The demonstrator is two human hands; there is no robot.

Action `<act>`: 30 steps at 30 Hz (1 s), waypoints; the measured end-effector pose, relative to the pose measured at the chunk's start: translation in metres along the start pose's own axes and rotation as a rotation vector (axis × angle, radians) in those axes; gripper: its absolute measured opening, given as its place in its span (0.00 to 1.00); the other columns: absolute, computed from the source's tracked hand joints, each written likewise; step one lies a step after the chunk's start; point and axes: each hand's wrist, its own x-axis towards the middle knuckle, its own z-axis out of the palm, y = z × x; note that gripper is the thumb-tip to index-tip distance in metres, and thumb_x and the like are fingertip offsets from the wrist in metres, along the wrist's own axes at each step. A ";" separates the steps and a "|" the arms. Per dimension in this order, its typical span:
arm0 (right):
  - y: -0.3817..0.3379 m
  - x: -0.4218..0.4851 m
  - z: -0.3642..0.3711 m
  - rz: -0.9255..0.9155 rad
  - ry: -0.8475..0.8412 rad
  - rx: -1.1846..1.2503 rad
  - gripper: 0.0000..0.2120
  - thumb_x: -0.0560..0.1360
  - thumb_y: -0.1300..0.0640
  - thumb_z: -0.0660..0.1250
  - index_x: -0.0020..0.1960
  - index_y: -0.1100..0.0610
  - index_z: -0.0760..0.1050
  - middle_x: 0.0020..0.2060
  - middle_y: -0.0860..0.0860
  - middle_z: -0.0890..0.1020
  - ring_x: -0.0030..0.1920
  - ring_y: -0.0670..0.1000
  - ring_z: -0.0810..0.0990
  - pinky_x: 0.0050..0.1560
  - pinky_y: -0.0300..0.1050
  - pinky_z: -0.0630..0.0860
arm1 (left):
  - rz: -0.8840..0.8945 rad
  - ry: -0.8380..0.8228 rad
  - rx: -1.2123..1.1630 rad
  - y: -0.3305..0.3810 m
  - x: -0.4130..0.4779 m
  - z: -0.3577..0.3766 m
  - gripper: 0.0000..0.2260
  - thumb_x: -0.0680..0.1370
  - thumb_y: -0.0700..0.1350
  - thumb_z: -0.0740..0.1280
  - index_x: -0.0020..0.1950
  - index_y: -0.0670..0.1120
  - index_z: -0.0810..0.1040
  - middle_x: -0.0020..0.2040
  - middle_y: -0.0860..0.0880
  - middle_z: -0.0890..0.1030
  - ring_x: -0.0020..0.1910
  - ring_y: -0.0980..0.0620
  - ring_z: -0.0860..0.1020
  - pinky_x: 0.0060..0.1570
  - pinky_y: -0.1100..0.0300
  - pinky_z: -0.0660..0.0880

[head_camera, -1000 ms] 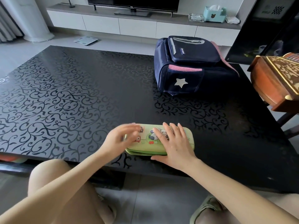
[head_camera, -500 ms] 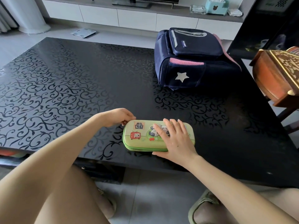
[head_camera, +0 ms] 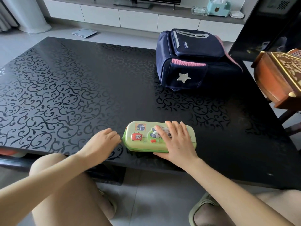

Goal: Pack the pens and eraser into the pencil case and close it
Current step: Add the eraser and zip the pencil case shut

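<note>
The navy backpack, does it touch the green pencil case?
No, the navy backpack stands farther back, with bare black table between it and the green pencil case.

surface: glossy black table (head_camera: pixel 81 98), scroll pattern | 6 o'clock, by near edge: green pencil case (head_camera: pixel 143 145) lying flat, lid down | 1 o'clock, far side: navy backpack (head_camera: pixel 195 51), well apart from case

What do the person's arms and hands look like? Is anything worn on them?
The left arm and right arm are bare as far as the picture shows; no sleeves are visible. The left hand and right hand wear no gloves, and no ring, watch or bracelet shows.
</note>
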 end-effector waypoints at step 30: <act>-0.098 -0.017 0.001 0.688 0.175 0.556 0.16 0.64 0.49 0.75 0.23 0.54 0.73 0.18 0.50 0.75 0.22 0.51 0.75 0.23 0.35 0.50 | -0.084 -0.486 0.119 0.054 0.091 -0.032 0.56 0.60 0.58 0.75 0.74 0.60 0.37 0.67 0.46 0.60 0.64 0.44 0.61 0.58 0.49 0.69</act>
